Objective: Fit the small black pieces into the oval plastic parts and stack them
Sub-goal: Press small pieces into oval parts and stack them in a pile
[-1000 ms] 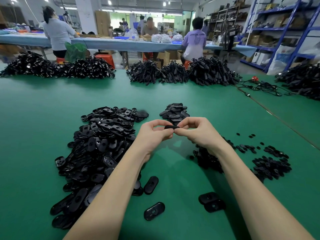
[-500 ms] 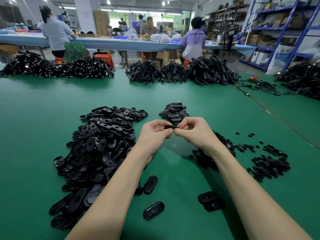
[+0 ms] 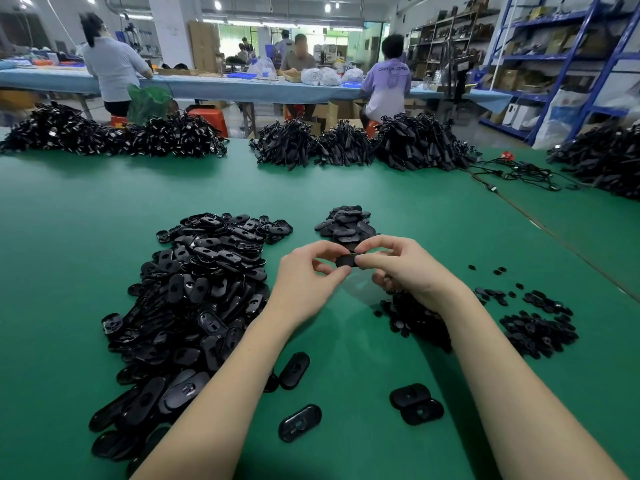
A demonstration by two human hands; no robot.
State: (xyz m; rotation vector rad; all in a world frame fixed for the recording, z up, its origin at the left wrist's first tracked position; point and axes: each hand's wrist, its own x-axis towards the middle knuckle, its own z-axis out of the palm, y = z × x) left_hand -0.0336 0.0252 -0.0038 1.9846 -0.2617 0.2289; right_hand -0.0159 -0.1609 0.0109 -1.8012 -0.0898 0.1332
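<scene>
Both hands meet above the green table and pinch one black oval plastic part (image 3: 346,260) between them. My left hand (image 3: 308,282) grips its left end, my right hand (image 3: 401,268) its right end. Whether a small piece sits in the part is hidden by my fingers. A big heap of loose oval parts (image 3: 194,292) lies to the left. Behind my hands is a small stack of oval parts (image 3: 346,223). Small black pieces (image 3: 536,327) lie in a pile at the right, and more (image 3: 412,317) under my right wrist.
Several single oval parts lie near the front: one (image 3: 299,422), one (image 3: 294,370) and a pair (image 3: 415,403). Bundles of black cables (image 3: 346,143) line the table's far side, with loose wires (image 3: 512,171) at the right. People sit at a blue bench behind.
My hands have stayed together on the oval part, turning it slightly so more of it shows between my fingers. The piles have not moved.
</scene>
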